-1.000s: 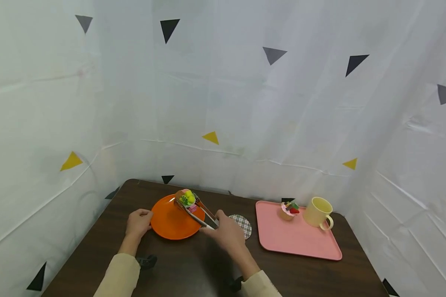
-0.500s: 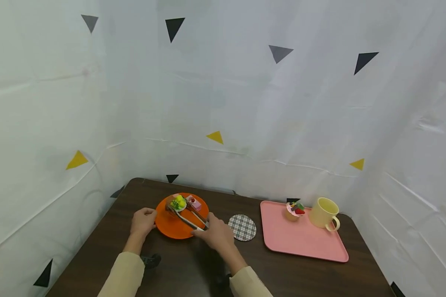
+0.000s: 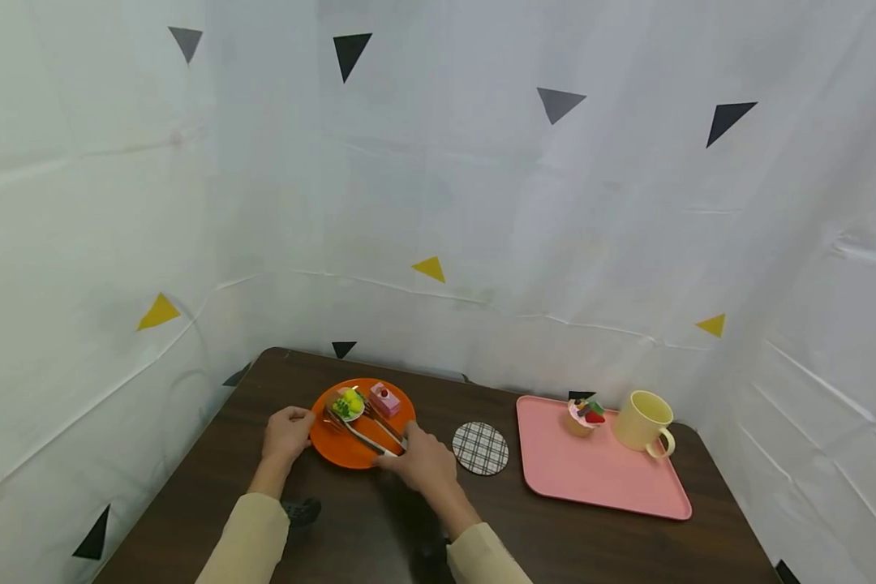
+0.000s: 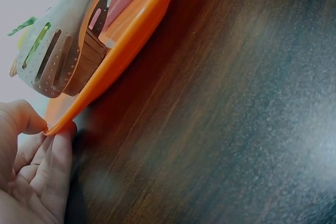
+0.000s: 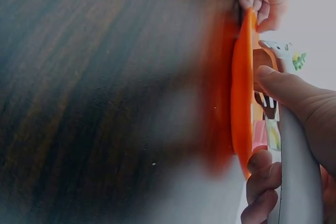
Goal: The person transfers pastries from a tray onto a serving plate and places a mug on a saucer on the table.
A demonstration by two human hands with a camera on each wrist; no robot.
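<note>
Take the round, glossy orange plate (image 3: 336, 446) on the dark brown wood-grain table (image 3: 358, 523) as your landmark. At its left rim, your left hand (image 3: 287, 434) pinches the edge, thumb above and fingers beneath — a hold that probably keeps it from sliding. At its near right side, your right hand (image 3: 423, 462) grips the silver metal tongs (image 4: 63, 14) by their handles, thumb and fingers on opposite sides, presumably to govern their spread. Over the plate, the slotted and forked heads flank the brown-based cupcake with yellow-and-green topping (image 3: 350, 400); whether both touch it cannot be told. That cupcake appears to sit upright on the plate's left part, apart from the pink cake slice with a red berry (image 3: 385, 401) at its far right. Right of the plate lies the round checked coaster (image 3: 480, 448); farther right, the rectangular pink tray (image 3: 599, 470) bears a pink-frosted cupcake (image 3: 586, 418) and a pale yellow mug (image 3: 638, 422).
</note>
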